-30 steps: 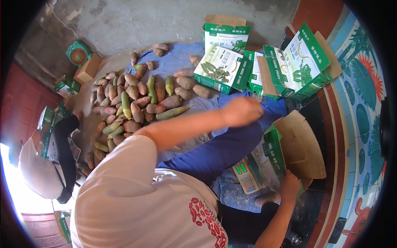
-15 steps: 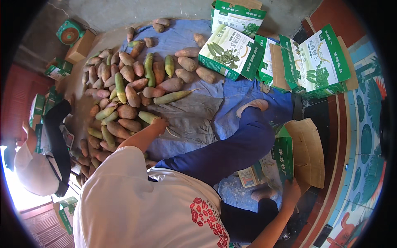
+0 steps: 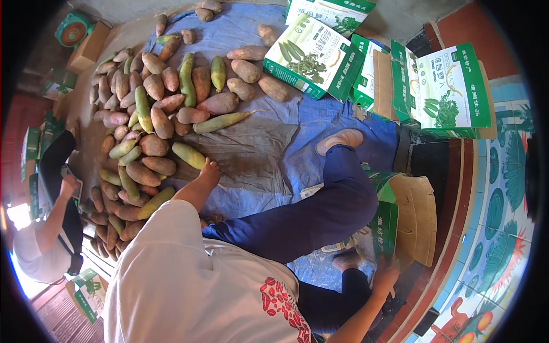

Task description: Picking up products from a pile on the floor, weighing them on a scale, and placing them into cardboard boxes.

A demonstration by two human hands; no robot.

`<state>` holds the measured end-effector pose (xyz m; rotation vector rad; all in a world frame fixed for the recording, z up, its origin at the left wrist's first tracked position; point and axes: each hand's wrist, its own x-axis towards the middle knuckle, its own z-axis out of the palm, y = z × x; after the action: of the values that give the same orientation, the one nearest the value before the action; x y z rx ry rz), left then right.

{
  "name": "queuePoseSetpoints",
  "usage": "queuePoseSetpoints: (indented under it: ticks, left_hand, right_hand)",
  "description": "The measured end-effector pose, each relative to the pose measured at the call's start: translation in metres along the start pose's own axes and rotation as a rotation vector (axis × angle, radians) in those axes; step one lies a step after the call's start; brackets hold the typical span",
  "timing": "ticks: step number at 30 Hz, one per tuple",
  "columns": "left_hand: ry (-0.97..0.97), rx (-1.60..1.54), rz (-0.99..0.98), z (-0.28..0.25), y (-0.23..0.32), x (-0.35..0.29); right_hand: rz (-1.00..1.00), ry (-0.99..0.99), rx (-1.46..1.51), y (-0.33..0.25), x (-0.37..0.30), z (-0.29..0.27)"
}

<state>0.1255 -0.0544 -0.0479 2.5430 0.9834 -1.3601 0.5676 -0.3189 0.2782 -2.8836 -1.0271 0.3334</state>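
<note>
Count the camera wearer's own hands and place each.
2: the left hand at the end of a green vegetable, the right hand at the open carton. Neither is hidden.

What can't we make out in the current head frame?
All head view:
- Left hand: its own back hides the fingertips, so grip on the green radish is unclear.
- Right hand: blurred; grip unclear.
- Open box: contents hidden by the blue trouser leg and green flap.
- Rear box: top cut off by the upper edge.
</note>
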Motion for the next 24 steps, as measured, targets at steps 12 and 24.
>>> queuePoseSetpoints:
  ticks: [12, 24]
  left_hand:
    - [0.027, -0.719, -0.3, -0.041, -0.07, 0.013]
    - [0.347, -2.227, 0.704, -0.306, -0.041, -0.102]
  right_hand:
    - [-0.112, 0.18, -0.001, 0.014, 0.001, 0.014]
    - [-0.083, 0.135, -0.008, 0.006, -0.003, 0.01]
